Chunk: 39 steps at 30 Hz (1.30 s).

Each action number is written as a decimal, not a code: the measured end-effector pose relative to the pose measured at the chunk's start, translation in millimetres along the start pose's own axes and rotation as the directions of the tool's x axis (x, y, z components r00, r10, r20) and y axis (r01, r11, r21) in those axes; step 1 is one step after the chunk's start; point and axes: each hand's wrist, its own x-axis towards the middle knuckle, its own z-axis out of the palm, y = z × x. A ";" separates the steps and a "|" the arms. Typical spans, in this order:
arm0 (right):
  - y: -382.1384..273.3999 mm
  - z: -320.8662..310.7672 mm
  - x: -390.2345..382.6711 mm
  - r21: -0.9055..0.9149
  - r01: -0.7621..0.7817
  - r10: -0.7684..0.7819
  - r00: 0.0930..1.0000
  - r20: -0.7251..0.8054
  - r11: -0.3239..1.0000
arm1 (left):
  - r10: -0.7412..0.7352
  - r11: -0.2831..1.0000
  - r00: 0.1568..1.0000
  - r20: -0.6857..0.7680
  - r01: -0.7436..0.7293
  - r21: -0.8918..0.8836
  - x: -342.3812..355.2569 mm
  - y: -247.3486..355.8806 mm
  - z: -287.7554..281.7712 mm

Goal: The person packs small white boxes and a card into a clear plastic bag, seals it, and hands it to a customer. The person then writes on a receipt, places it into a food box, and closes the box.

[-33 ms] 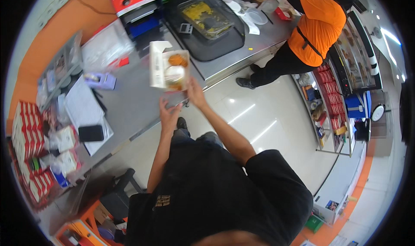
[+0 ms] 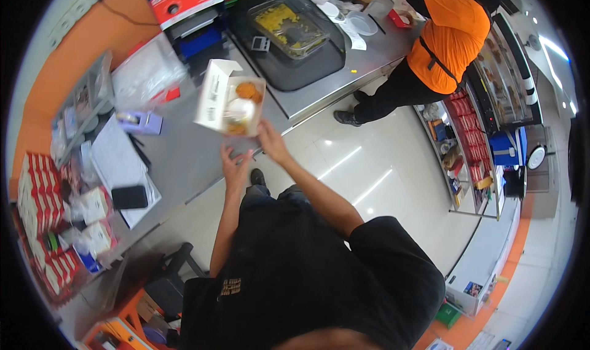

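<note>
A white cardboard food box [image 2: 211,103] is held up over the near part of the steel counter, its lid raised on the left side. Inside are orange-brown fried pieces [image 2: 248,91] and a mound of white rice [image 2: 239,111], with more fried food at the near end. My right hand [image 2: 271,142] grips the box at its near right corner. Below the near edge is my left hand [image 2: 236,165], fingers curled up against a blurred flap there; its exact contact is hard to see.
On the steel counter [image 2: 178,129] are a black tray [image 2: 289,73] with a glass dish [image 2: 295,33] of yellow food, a tape dispenser [image 2: 142,122], papers, and a phone [image 2: 129,197]. Stacked red-and-white boxes [image 2: 40,190] stand left. A co-worker in orange [image 2: 452,36] stands right.
The box has shifted slightly left and tilted, its raised lid leaning farther outward. Both hands have moved a little left with it.
</note>
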 end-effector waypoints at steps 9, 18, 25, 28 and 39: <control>24.4 -168.6 70.2 -0.205 -0.108 0.076 0.984 -0.159 0.973 | -0.189 0.981 0.979 -0.077 0.191 0.019 59.7 30.3 -29.8; 53.7 -416.8 344.6 -0.796 -0.336 -0.309 0.790 -0.530 0.504 | -0.380 0.820 0.924 -0.051 0.311 -0.481 93.6 65.2 -6.0; 81.3 -405.8 313.4 -0.899 -0.104 -0.383 0.879 -0.283 0.425 | -0.485 0.870 0.870 -0.090 0.469 -0.152 47.4 49.6 59.1; 26.4 -395.6 250.4 -0.799 0.035 -0.434 0.854 -0.288 0.600 | -0.379 0.925 0.904 0.198 0.377 0.047 63.0 100.1 169.8; -83.3 -359.1 154.2 -0.458 0.599 -0.341 0.778 0.528 0.657 | 0.149 0.929 0.807 0.572 -0.313 0.199 132.7 156.8 380.0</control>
